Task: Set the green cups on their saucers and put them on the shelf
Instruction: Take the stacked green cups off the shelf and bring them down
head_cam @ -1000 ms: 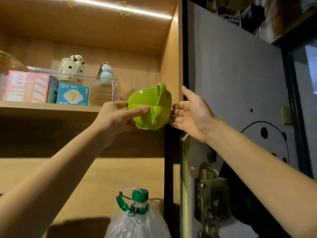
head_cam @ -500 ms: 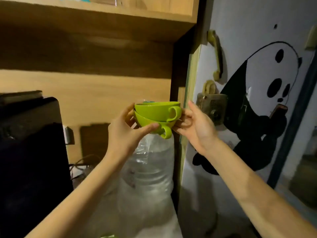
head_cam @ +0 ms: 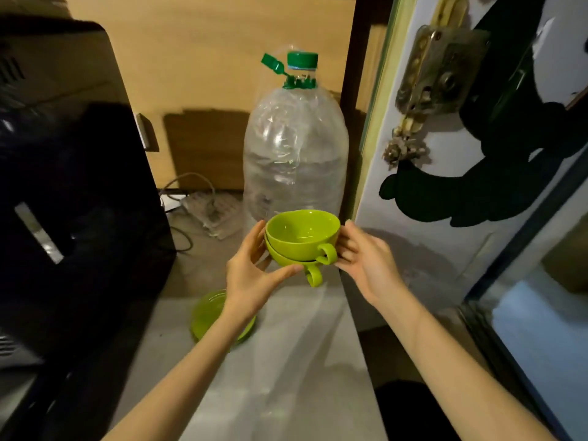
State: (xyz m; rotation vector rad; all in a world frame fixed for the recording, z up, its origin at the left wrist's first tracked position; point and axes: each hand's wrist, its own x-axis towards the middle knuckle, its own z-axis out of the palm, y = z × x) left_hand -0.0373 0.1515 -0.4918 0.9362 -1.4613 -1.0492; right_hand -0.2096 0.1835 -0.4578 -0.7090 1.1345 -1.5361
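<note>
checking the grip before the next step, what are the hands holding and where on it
Two nested green cups, held between both hands: the left hand grips the bowl's left side with its thumb under the lower cup, the right hand presses the right side by the handles.

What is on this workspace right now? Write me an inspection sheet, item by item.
Surface: grey counter, mostly bare in front.
Job's things: two green cups nested, held above the counter; green saucers on the counter under the left wrist.
Clutter: big plastic bottle with a green cap; black appliance at left.
Grippers: left hand and right hand grip the cups from both sides.
Cables: cable behind the bottle.
Surroundings: door with a metal lock at right.
</note>
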